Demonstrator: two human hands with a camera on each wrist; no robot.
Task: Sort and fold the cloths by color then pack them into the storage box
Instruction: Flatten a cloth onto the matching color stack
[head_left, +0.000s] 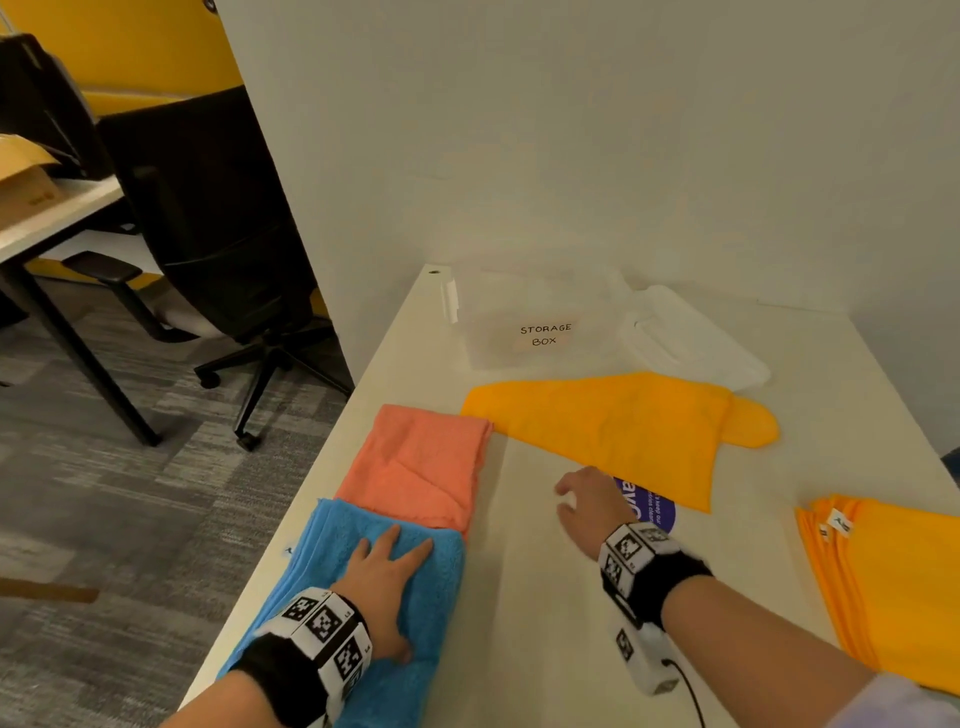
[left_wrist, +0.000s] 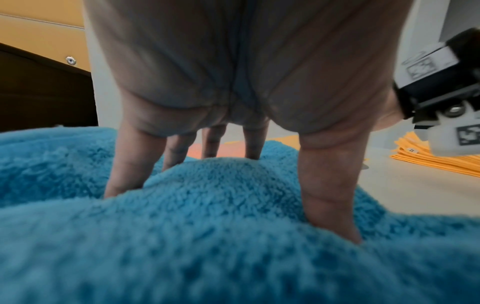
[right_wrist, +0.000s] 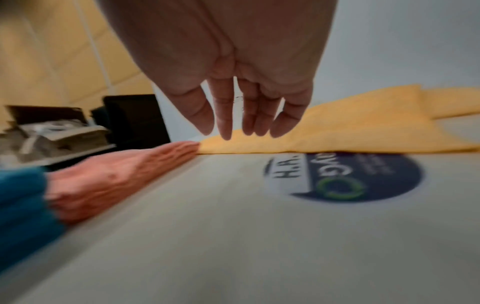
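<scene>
**Left hand flat on the blue cloth, right hand empty above the table**

Your left hand (head_left: 387, 582) lies palm down on a folded blue cloth (head_left: 415, 649) at the near left edge of the white table (head_left: 545, 597). The fingers are straight and spread, pressing into the fluffy pile; the left wrist view shows the fabric bulging up between thumb and fingers (left_wrist: 135, 164).

Just beyond the blue cloth, touching its far edge, lies a folded salmon-pink cloth (head_left: 415, 457). Its far right corner meets the tip of a loose orange cloth (head_left: 623, 421), which is spread unfolded across the middle of the table.

Your right hand (head_left: 587, 506) hangs just above the bare tabletop between the pink cloth and the orange cloth. Its fingers are relaxed, slightly parted and pointing downward, holding nothing. In the right wrist view the fingertips (right_wrist: 226, 131) hang in front of the near edge of the orange cloth, apart from it. A round dark-blue sticker (head_left: 652, 506) on the table sits just right of this hand, partly under the orange cloth.

At the near right edge lies a neat stack of folded orange cloths (head_left: 893, 587), with small white tags on its top corner.

At the far end stands a clear plastic storage box (head_left: 540, 322), open, with a handwritten label reading "STORAGE BOX". Its clear lid (head_left: 691, 338) rests just to its right.
</scene>
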